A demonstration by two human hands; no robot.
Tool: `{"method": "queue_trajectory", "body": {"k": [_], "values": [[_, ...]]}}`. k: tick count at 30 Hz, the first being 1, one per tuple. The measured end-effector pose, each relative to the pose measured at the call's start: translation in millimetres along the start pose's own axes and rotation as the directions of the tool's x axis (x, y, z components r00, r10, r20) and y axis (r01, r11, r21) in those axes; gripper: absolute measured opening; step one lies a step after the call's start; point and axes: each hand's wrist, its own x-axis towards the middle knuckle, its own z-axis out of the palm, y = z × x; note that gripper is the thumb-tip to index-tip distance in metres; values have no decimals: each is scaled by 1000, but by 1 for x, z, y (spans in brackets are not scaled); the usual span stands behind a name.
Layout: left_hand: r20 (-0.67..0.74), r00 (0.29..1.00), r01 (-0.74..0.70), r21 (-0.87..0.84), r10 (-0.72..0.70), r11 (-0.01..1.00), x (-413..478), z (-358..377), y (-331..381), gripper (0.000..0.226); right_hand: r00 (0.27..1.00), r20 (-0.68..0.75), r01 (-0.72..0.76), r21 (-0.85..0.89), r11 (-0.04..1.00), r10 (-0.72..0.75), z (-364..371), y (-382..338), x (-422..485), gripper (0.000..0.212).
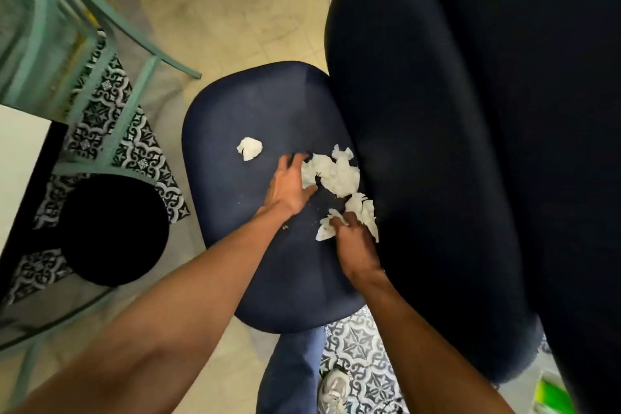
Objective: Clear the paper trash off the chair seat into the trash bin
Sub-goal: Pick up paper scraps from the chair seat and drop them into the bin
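White paper scraps (336, 175) lie mid-frame on the chair seat (262, 111); the spread left hand (290, 186) seems to push them into one heap, while the right hand (356, 242) pinches one.

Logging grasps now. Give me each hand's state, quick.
Left hand: open, fingers touching the paper pile.
Right hand: gripping a crumpled paper.

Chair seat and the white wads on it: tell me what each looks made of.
The seat looks like dark blue woven upholstery fabric, matte; a fine weave texture shows and crumbs sit on it. The wads look like thin white tissue or paper, matte; soft crumples and ragged edges.
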Motion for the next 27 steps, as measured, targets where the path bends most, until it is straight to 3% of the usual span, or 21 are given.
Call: {"method": "queue_trajectory", "body": {"k": [5, 13, 21, 27], "values": [[-59, 994, 89, -10, -89, 996, 12, 5, -27, 25, 993, -106, -13, 297, 955, 46, -8, 6, -22, 34], [-182, 978, 77, -139, -102, 987, -71, -44, -29, 19, 919, -364, 62, 516, 854, 153, -62, -20, -84, 11], [-375, 913, 46, -294, -160, 955, -220, -90, -29, 18, 910, -367, 87, 623, 777, 193, -111, -69, -173, 35], [-501, 835, 5, -409, -229, 912, -357, -102, -36, 16, 909, -409, 223, 630, 744, 74, -133, -104, -258, 28]]}}
